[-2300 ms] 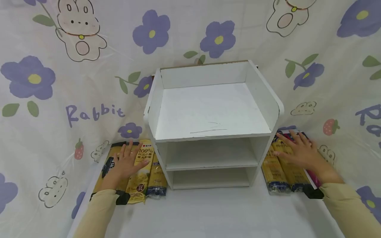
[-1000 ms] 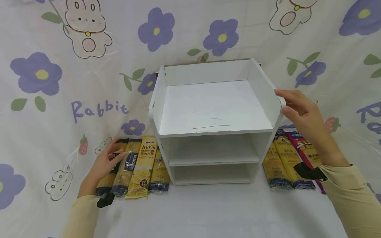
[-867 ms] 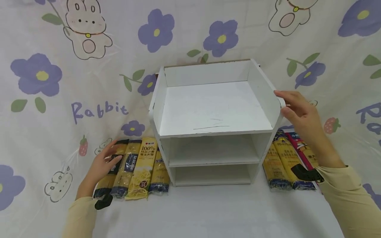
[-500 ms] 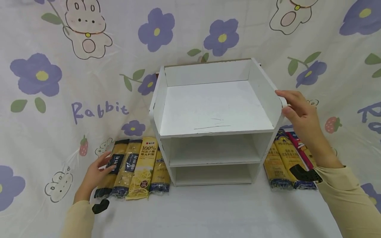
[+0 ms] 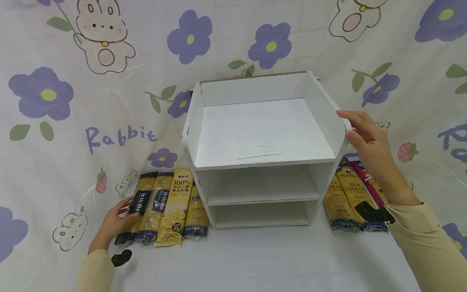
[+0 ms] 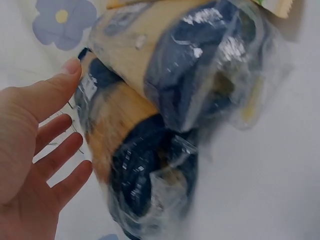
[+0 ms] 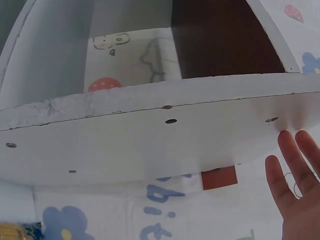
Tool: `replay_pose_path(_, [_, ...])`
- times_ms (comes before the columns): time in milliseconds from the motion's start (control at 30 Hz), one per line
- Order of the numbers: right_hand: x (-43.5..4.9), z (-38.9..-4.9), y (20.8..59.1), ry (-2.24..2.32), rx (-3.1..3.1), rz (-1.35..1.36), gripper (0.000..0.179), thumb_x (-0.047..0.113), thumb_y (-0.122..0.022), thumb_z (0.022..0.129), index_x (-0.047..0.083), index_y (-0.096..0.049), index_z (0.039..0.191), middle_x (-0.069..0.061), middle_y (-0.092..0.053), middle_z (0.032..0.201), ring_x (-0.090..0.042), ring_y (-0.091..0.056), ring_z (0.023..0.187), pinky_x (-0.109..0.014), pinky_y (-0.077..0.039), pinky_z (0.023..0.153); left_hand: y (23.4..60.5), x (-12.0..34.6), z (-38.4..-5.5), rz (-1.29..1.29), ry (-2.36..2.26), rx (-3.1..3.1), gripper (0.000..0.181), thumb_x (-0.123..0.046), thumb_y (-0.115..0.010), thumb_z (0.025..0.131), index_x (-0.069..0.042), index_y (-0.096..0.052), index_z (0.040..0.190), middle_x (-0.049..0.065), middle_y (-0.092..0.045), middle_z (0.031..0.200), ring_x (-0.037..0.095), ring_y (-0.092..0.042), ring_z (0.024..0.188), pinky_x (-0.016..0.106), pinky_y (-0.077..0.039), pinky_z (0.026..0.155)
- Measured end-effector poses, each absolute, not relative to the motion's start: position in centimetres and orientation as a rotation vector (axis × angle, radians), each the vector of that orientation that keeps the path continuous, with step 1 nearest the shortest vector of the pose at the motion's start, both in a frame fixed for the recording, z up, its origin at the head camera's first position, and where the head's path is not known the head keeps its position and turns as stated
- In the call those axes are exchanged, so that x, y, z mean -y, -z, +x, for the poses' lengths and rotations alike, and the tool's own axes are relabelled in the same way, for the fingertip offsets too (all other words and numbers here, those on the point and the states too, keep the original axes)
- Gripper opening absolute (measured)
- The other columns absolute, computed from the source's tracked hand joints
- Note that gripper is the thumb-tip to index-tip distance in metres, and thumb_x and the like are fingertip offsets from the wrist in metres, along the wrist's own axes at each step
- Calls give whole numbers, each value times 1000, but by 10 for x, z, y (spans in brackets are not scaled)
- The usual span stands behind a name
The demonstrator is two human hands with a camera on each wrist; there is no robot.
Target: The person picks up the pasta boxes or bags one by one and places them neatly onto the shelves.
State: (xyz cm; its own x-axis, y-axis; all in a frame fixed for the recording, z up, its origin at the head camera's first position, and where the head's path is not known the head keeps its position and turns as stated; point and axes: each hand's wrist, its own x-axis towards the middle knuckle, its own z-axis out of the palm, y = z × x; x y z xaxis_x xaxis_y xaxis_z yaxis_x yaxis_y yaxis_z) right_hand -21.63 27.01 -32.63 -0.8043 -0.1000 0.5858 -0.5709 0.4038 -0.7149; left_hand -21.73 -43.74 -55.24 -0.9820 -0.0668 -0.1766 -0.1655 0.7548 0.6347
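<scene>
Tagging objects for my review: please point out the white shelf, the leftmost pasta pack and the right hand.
White shelf (image 5: 262, 133): head view, bare top board.
Leftmost pasta pack (image 5: 140, 202): head view, dark label.
Right hand (image 5: 375, 142): head view, middle of the hand.

Cloth (image 5: 226, 20): white, hung far, left and right, printed with purple flowers (image 5: 189, 37), green leaves (image 5: 20, 132), rabbits (image 5: 106, 56), strawberries (image 5: 405, 151) and "Rabbit" lettering (image 5: 132, 135). Table (image 5: 237, 259): white, plain, near side. Light: soft, even.
</scene>
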Motion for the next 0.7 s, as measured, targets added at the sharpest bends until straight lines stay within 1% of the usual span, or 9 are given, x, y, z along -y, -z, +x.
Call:
replay_pose_path(200, [-268,-216,326,-1385,2199,592,42,8,-50,102,14,-52,144,14,-54,137,-1,-50,128,-6,-45,96,565,448,-215,-273,-1027,-2735,87,-44,-69,91,-17,-22,158,30,-20,160,55,-29,140,68,-36,109])
replay_pose_path(300, [-268,-215,325,-1387,2205,578,42,8,-50,102,13,-52,144,13,-54,138,-1,-51,127,-6,-45,95,569,451,-213,-260,-1014,-2711,89,-46,-68,91,-14,-20,159,32,-17,159,57,-29,139,69,-35,109])
replay_pose_path(467, [-269,-214,325,-1399,2212,572,43,8,-49,102,13,-51,145,13,-53,139,-1,-50,128,-6,-45,95,572,453,-214,-235,-982,-2707,87,-44,-68,92,-10,-21,158,35,-22,156,57,-34,136,68,-35,109])
replay_pose_path(600, [-269,-214,325,-1403,2208,576,42,9,-49,103,13,-51,145,13,-53,139,-1,-50,129,-6,-45,95,575,453,-218,-248,-957,-2703,87,-42,-70,91,-10,-22,157,35,-25,154,56,-35,135,68,-34,109])
replay_pose_path(700, [-270,-214,325,-1402,2205,584,42,9,-49,103,13,-51,145,13,-53,140,-1,-50,128,-6,-45,95,572,451,-220,-253,-917,-2711,88,-40,-71,91,-11,-21,157,39,-28,150,57,-36,133,69,-35,108])
